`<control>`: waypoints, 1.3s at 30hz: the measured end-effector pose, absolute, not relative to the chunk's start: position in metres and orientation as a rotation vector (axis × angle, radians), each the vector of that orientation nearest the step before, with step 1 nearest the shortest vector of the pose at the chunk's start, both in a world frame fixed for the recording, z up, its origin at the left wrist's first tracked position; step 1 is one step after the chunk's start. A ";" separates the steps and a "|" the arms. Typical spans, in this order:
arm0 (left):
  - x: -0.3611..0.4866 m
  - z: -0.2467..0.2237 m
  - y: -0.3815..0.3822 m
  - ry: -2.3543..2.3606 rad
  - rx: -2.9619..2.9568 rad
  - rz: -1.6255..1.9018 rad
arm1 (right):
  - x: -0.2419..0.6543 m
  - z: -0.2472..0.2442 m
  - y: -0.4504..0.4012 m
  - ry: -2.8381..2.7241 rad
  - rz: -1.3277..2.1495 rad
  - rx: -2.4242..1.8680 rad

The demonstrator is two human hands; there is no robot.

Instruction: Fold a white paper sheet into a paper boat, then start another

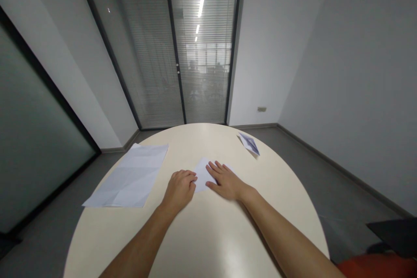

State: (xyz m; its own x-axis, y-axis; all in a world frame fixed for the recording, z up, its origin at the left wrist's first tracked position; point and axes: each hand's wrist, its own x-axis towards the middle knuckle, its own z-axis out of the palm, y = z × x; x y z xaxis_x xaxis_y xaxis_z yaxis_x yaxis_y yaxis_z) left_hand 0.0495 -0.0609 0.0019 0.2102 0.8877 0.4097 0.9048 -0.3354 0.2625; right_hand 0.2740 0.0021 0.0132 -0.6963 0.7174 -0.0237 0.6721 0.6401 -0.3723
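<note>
A small folded sheet of white paper lies on the round table between my hands. My left hand has its fingers curled in at the paper's left edge, closed on it. My right hand rests flat on the paper's right part, its fingers stretched and somewhat spread. Part of the paper is hidden beneath the right palm and fingers.
Larger creased white sheets lie at the table's left, reaching over its edge. A folded paper piece with a dark printed face sits at the back right. The pale round table stands before glass partitions with blinds. Something red shows at lower right.
</note>
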 end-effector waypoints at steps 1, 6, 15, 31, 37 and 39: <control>0.050 0.003 -0.061 -1.790 -2.417 -0.781 | 0.275 0.013 0.002 -2.721 0.522 -1.190; 0.053 0.006 -0.065 -1.722 -2.465 -0.816 | 0.275 0.013 0.001 -2.697 0.436 -1.235; 0.061 0.009 -0.069 -1.693 -2.550 -0.803 | 0.278 0.016 0.001 -2.708 0.389 -1.106; 0.061 0.010 -0.068 -1.732 -2.549 -0.777 | 0.272 0.034 -0.001 -2.637 0.195 -0.885; 0.062 0.010 -0.069 -1.739 -2.554 -0.768 | 0.273 0.033 -0.001 -2.644 0.228 -0.922; 0.062 0.011 -0.069 -1.746 -2.552 -0.757 | 0.273 0.033 -0.002 -2.636 0.218 -0.941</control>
